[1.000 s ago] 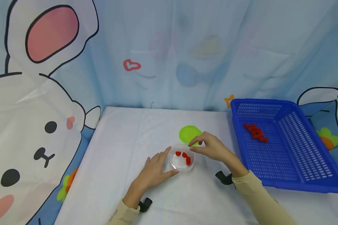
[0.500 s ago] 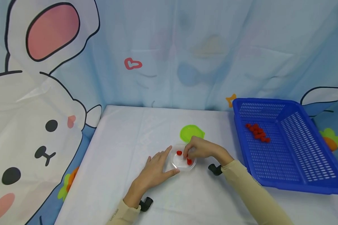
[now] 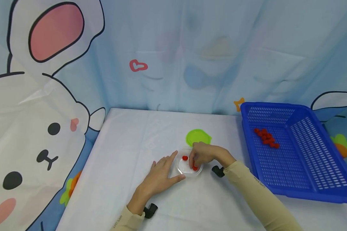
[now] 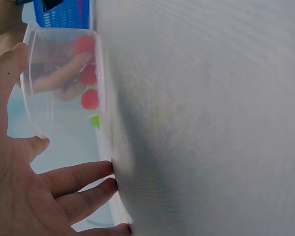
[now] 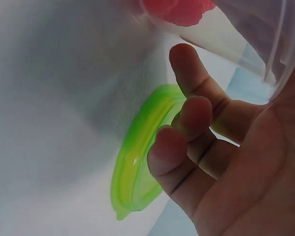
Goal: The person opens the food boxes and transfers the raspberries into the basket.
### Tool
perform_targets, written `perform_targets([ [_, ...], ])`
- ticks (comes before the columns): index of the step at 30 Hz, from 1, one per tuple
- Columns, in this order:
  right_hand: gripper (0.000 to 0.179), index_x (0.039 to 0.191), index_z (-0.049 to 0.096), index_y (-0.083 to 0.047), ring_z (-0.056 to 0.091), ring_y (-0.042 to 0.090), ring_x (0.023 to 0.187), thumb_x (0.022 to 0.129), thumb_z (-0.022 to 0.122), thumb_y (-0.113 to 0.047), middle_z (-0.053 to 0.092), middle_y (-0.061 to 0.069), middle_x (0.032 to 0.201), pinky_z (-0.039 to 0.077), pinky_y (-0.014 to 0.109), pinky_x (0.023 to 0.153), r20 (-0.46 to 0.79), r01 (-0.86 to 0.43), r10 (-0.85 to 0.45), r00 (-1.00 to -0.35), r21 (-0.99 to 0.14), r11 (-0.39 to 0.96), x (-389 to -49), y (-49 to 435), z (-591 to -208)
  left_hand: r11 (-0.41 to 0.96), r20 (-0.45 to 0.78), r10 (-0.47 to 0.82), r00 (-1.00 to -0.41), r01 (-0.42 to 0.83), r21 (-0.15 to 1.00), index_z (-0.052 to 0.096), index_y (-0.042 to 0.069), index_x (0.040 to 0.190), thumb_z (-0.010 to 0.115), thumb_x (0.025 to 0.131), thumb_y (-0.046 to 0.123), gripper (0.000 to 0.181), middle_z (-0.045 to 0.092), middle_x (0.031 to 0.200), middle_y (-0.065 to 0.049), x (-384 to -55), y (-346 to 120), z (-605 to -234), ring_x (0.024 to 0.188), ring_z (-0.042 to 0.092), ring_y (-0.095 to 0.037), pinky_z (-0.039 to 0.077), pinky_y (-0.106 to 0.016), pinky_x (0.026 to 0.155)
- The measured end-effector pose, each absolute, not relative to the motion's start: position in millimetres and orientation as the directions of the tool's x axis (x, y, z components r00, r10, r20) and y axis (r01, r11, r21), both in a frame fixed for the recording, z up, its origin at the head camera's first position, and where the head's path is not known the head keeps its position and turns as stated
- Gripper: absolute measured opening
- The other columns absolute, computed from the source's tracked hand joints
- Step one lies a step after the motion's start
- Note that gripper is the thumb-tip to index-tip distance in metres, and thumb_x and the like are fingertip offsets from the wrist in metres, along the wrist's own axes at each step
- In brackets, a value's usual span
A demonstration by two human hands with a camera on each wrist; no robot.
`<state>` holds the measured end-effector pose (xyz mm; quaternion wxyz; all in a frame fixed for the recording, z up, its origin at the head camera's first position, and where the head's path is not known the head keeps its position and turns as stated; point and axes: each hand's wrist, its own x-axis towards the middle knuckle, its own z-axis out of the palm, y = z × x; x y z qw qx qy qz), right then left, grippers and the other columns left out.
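Observation:
A clear round plastic cup (image 3: 182, 166) stands on the white table, with small bumpy red berries inside. My left hand (image 3: 159, 179) steadies it, index finger and thumb extended along its near-left rim. In the left wrist view, that hand's other fingers reach down to the table. My right hand (image 3: 201, 152) dips into the cup from the far right. Through the clear wall, its thumb and finger close around a red berry (image 4: 88, 74), with another berry (image 4: 90, 99) beside it. The remaining right fingers (image 5: 184, 69) curl outside the cup, near a green lid (image 5: 125, 162).
Right of the hands, a blue perforated basket (image 3: 300, 189) holds a cluster of red berries (image 3: 267, 138). The green lid lies flat just behind the cup, partly covered by the right hand. A patterned blue curtain (image 3: 167, 89) hangs along the table's back edge.
My right hand has moved from above the cup's far rim down and left into it, its fingers now around a berry. The left hand has kept its place.

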<state>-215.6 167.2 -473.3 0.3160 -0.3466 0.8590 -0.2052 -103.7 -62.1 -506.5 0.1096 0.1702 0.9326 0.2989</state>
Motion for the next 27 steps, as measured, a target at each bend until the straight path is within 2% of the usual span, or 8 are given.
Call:
perform_targets([
  [7, 0.026, 0.08, 0.081, -0.016, 0.048, 0.012, 0.068, 0.08, 0.069, 0.007, 0.066, -0.006, 0.076, 0.045, 0.024, 0.059, -0.25, -0.477, -0.82, -0.514, -0.712, 0.516, -214.8, 175.8, -478.2, 0.761, -0.094, 0.386, -0.918, 0.259, 0.594, 0.014, 0.031, 0.162, 0.05, 0.088, 0.076, 0.094, 0.039, 0.155, -0.013, -103.9, -62.5, -505.3, 0.145, 0.031, -0.028, 0.02, -0.068, 0.111],
  [11, 0.024, 0.088, 0.082, -0.011, 0.052, 0.018, 0.078, 0.084, 0.068, 0.007, 0.068, -0.004, 0.082, 0.047, 0.027, 0.068, -0.128, -0.461, -0.835, -0.536, -0.784, 0.416, -215.5, 182.4, -483.2, 0.759, -0.104, 0.39, -0.915, 0.256, 0.598, 0.013, 0.031, 0.162, 0.051, 0.088, 0.076, 0.094, 0.039, 0.156, -0.011, -104.5, -62.7, -504.5, 0.145, 0.031, -0.027, 0.019, -0.068, 0.111],
  [16, 0.018, 0.098, 0.08, -0.008, 0.05, 0.027, 0.089, 0.09, 0.068, 0.003, 0.064, 0.004, 0.099, 0.042, 0.033, 0.076, -0.043, -0.377, -0.786, -0.616, -0.86, 0.344, -214.3, 192.5, -486.7, 0.758, -0.11, 0.389, -0.914, 0.25, 0.603, 0.014, 0.032, 0.162, 0.051, 0.088, 0.077, 0.094, 0.038, 0.156, -0.011, -104.8, -62.7, -503.3, 0.145, 0.03, -0.027, 0.018, -0.067, 0.112],
  [22, 0.016, 0.101, 0.08, -0.012, 0.049, 0.028, 0.09, 0.093, 0.068, -0.005, 0.062, 0.004, 0.102, 0.04, 0.032, 0.071, -0.068, -0.271, -0.682, -0.728, -0.885, 0.378, -208.8, 199.5, -486.3, 0.761, -0.114, 0.387, -0.915, 0.247, 0.6, 0.014, 0.032, 0.162, 0.05, 0.087, 0.078, 0.095, 0.038, 0.156, -0.011, -104.4, -62.2, -503.7, 0.145, 0.031, -0.028, 0.017, -0.067, 0.112],
  [27, 0.015, 0.103, 0.08, -0.017, 0.051, 0.027, 0.098, 0.093, 0.07, -0.01, 0.067, 0.0, 0.104, 0.042, 0.036, 0.076, -0.069, -0.227, -0.591, -0.804, -0.883, 0.411, -203.3, 200.6, -480.2, 0.757, -0.107, 0.385, -0.917, 0.248, 0.604, 0.015, 0.031, 0.162, 0.051, 0.087, 0.077, 0.095, 0.039, 0.156, -0.012, -103.2, -62.0, -503.3, 0.144, 0.032, -0.03, 0.018, -0.067, 0.111],
])
